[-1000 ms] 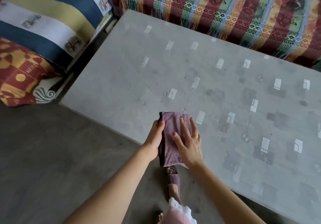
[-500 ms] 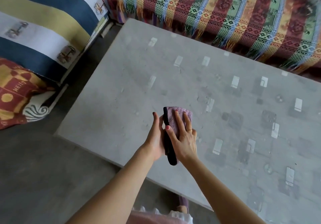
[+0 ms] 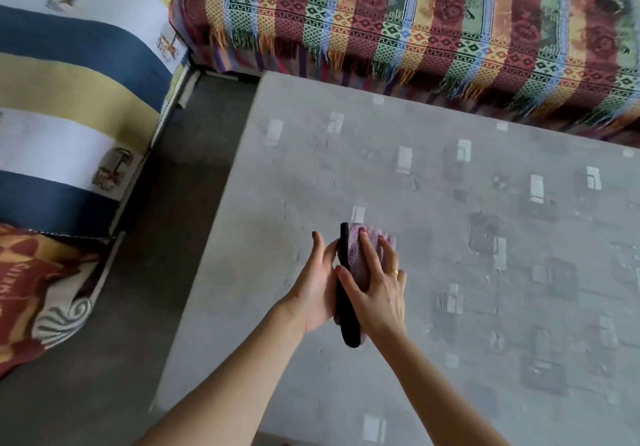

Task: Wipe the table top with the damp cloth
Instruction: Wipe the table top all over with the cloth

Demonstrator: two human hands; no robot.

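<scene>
Grip: right hand [image 3: 375, 288] lies flat on top of the cloth [image 3: 363, 255], fingers spread and only slightly bent, thumb along the cloth's left edge. Left hand [image 3: 317, 290] is pressed against the cloth's left side, fingers straight and pointing away from the person, not curled round anything. Cloth is sandwiched between the two hands, under the right palm.

Cloth: folded pad, fuzzy mauve terry on top, black layer or trim along its left edge and sticking out at the near end below the right wrist. It sits on the table [image 3: 450, 359], closer to the table's left edge than its right, about mid-depth.

Table: flat grey top, matte stone-like look, scattered pale rectangular patches and darker square blotches to the cloth's right.

Left of the table: dark grey floor [image 3: 104, 359], then a red-and-yellow patterned fabric [image 3: 31, 293] and a blue, white and yellow striped cover [image 3: 69, 99]. Beyond the table's far edge: woven multicolour striped throw [image 3: 415, 20] with a fringed hem.
</scene>
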